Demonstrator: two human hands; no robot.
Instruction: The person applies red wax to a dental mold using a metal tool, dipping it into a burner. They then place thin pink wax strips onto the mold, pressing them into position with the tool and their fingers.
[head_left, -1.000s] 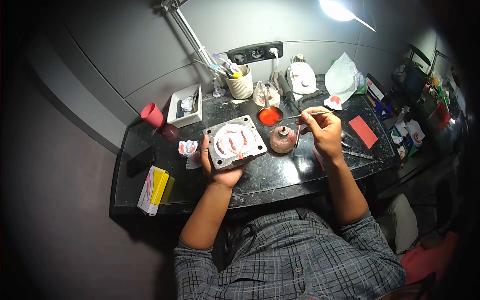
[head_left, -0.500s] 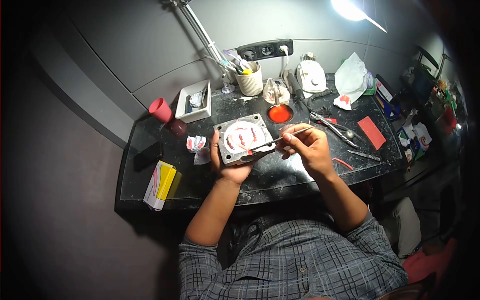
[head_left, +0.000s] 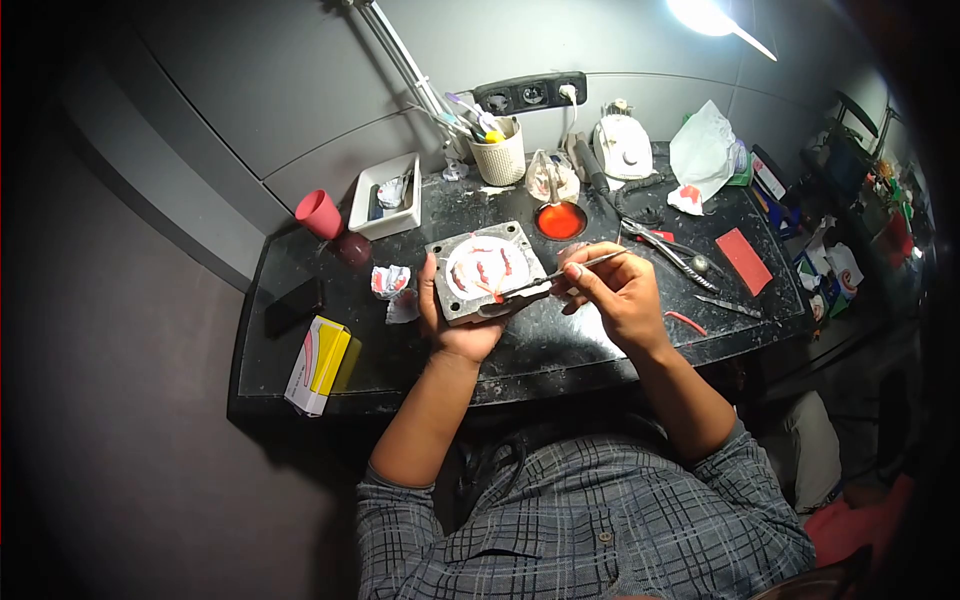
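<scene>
While left hand (head_left: 456, 332) holds mould (head_left: 484, 272), spatula (head_left: 548, 281) touches it.

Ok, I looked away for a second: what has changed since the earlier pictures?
The right hand brought its thin metal tool leftward, from by the red dish to the grey mould, where the tip now meets the near edge of the white filling. Nothing was picked up or let go. The left hand keeps its grip under the mould, as before.
</scene>
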